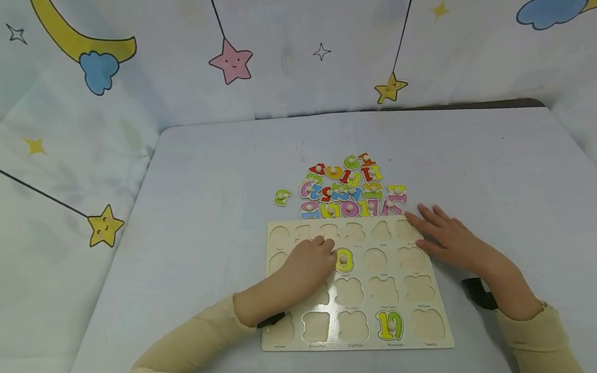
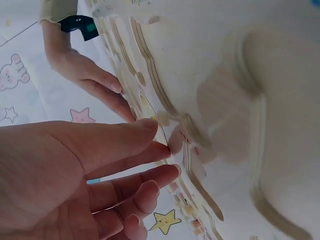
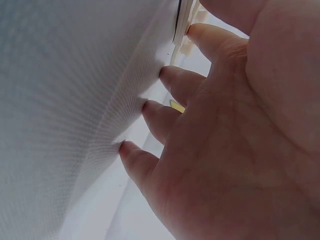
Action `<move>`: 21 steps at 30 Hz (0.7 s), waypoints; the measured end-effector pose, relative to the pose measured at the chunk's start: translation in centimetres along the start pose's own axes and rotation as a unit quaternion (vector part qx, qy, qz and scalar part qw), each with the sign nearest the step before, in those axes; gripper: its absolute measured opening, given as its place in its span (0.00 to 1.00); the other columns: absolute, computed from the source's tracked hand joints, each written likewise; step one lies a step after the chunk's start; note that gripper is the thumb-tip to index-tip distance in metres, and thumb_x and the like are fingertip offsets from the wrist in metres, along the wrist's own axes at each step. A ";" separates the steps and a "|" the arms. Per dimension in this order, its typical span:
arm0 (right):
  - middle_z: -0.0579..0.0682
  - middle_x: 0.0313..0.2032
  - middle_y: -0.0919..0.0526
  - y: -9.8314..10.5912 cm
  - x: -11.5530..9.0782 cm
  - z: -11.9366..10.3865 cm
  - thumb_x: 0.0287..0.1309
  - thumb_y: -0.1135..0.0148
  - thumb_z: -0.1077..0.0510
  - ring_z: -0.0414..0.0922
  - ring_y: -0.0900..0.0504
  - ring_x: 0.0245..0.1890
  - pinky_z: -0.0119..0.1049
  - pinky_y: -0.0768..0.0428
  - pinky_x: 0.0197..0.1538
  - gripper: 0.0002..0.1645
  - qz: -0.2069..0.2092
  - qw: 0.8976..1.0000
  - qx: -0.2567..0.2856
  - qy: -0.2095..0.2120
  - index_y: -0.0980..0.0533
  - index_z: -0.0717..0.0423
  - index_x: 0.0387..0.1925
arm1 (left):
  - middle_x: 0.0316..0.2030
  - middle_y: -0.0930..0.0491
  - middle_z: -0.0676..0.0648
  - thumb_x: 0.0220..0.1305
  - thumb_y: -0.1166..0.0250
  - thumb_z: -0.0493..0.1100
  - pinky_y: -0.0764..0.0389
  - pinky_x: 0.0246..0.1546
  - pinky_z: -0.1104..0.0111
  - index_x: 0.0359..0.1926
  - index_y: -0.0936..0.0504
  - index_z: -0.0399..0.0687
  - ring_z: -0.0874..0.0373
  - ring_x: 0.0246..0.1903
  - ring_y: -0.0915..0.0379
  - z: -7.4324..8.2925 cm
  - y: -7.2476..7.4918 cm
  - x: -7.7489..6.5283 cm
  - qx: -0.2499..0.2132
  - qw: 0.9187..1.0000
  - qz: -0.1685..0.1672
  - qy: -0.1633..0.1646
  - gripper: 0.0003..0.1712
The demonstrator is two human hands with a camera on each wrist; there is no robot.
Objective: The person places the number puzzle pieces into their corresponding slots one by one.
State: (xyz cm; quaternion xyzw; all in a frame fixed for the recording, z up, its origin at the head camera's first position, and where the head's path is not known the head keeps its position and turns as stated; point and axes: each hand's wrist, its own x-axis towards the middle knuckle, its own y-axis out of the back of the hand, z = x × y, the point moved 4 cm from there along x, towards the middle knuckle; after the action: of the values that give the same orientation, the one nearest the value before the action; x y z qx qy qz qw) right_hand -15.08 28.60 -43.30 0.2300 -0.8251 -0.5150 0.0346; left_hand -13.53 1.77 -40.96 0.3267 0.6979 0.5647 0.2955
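Note:
A pale wooden number puzzle board (image 1: 362, 338) lies on the table. My left hand (image 1: 306, 269) reaches over its left half, with thumb and index finger pinching the left edge of a yellow number 8 piece (image 1: 344, 260). That piece sits at the slot marked Eight, its knob showing. In the left wrist view, the thumb and index finger (image 2: 162, 150) meet at the piece's thin edge, while the other fingers stay loosely bent. My right hand (image 1: 455, 241) spreads its fingers at the board's upper right edge. Its fingertips (image 3: 131, 147) press on the white tabletop cloth.
Several coloured number pieces (image 1: 350, 208) are heaped just beyond the board's far edge. A green number 3 (image 1: 282, 197) lies apart to their left. A yellow-green number 19 (image 1: 390, 325) sits in the bottom row. Patterned cloth (image 1: 289, 80) hangs behind the table.

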 end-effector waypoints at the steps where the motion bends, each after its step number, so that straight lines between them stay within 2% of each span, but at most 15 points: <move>1: 0.66 0.69 0.54 0.0 0.0 0.0 0.65 0.48 0.45 0.65 0.62 0.67 0.67 0.58 0.59 0.39 0.000 1.000 0.002 -0.001 0.48 0.52 0.72 | 0.31 0.27 0.52 0.60 0.36 0.39 0.33 0.23 0.72 0.34 0.16 0.50 0.59 0.30 0.33 -0.1 0.1 -0.1 -0.005 1.000 -0.003 -0.003 0.04; 4: 0.66 0.69 0.54 0.0 0.0 0.1 0.65 0.48 0.45 0.65 0.62 0.67 0.67 0.58 0.59 0.39 0.001 1.000 0.005 -0.001 0.48 0.52 0.72 | 0.28 0.28 0.53 0.60 0.36 0.39 0.33 0.22 0.71 0.30 0.16 0.53 0.59 0.28 0.33 -0.7 0.1 -0.4 -0.052 0.999 -0.011 -0.012 0.04; 6: 0.66 0.69 0.54 0.0 0.0 0.1 0.65 0.48 0.46 0.65 0.62 0.67 0.67 0.58 0.59 0.39 0.002 1.000 0.006 0.000 0.48 0.52 0.72 | 0.28 0.28 0.54 0.61 0.37 0.40 0.32 0.24 0.70 0.30 0.15 0.55 0.59 0.29 0.32 -1.5 0.1 -0.6 -0.113 0.993 -0.024 -0.021 0.06; 7: 0.66 0.69 0.54 0.0 0.0 0.1 0.65 0.48 0.46 0.65 0.62 0.67 0.67 0.58 0.59 0.39 0.002 1.000 0.007 0.000 0.48 0.52 0.72 | 0.29 0.27 0.54 0.61 0.37 0.41 0.31 0.25 0.71 0.32 0.15 0.55 0.60 0.29 0.31 -1.9 0.1 -0.6 -0.151 0.988 -0.030 -0.027 0.05; 9: 0.66 0.69 0.54 0.1 -0.1 0.1 0.65 0.48 0.46 0.65 0.62 0.67 0.67 0.58 0.59 0.39 0.004 1.000 0.008 0.001 0.48 0.52 0.71 | 0.32 0.24 0.55 0.62 0.38 0.42 0.29 0.30 0.71 0.38 0.14 0.54 0.62 0.32 0.28 -3.2 0.2 -0.7 -0.246 0.968 -0.045 -0.031 0.07; 11: 0.66 0.69 0.54 0.1 -0.1 0.0 0.65 0.47 0.46 0.65 0.62 0.67 0.67 0.59 0.59 0.39 0.005 1.000 0.012 0.000 0.48 0.52 0.71 | 0.36 0.22 0.55 0.64 0.39 0.42 0.28 0.34 0.72 0.46 0.16 0.50 0.63 0.35 0.27 -4.7 0.3 -0.8 -0.320 0.946 -0.046 -0.031 0.11; 14: 0.66 0.69 0.54 0.1 -0.2 0.0 0.65 0.47 0.46 0.65 0.62 0.67 0.67 0.59 0.58 0.39 0.005 1.000 0.015 0.002 0.47 0.52 0.71 | 0.37 0.21 0.53 0.64 0.39 0.40 0.27 0.36 0.71 0.52 0.20 0.43 0.63 0.36 0.26 -7.4 0.4 -1.0 -0.410 0.912 -0.011 -0.003 0.16; 18: 0.66 0.69 0.53 0.0 -0.2 0.0 0.65 0.47 0.46 0.65 0.61 0.67 0.68 0.58 0.58 0.39 0.005 1.000 0.012 0.005 0.47 0.52 0.71 | 0.35 0.21 0.51 0.62 0.38 0.36 0.26 0.36 0.68 0.52 0.21 0.39 0.59 0.35 0.26 -10.8 0.4 -1.0 -0.456 0.886 0.059 0.057 0.16; 20: 0.66 0.69 0.53 0.0 -0.1 0.0 0.65 0.47 0.46 0.66 0.61 0.67 0.68 0.58 0.58 0.39 0.005 1.000 0.009 0.006 0.47 0.52 0.71 | 0.34 0.21 0.50 0.62 0.38 0.35 0.26 0.36 0.67 0.52 0.21 0.38 0.57 0.35 0.27 -12.0 0.0 -0.7 -0.462 0.879 0.080 0.088 0.16; 21: 0.66 0.69 0.53 0.0 -0.1 0.0 0.65 0.47 0.46 0.65 0.61 0.67 0.68 0.58 0.58 0.39 0.006 1.000 0.008 0.006 0.47 0.52 0.71 | 0.34 0.21 0.50 0.62 0.38 0.35 0.26 0.36 0.67 0.51 0.21 0.39 0.57 0.35 0.27 -12.4 -0.2 -0.5 -0.459 0.878 0.087 0.103 0.16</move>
State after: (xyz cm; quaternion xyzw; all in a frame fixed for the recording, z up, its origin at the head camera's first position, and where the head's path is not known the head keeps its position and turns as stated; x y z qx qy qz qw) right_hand -14.96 28.64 -43.27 0.2282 -0.8304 -0.5066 0.0406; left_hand -22.92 -6.03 -38.77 0.1535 0.3555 0.8756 0.2889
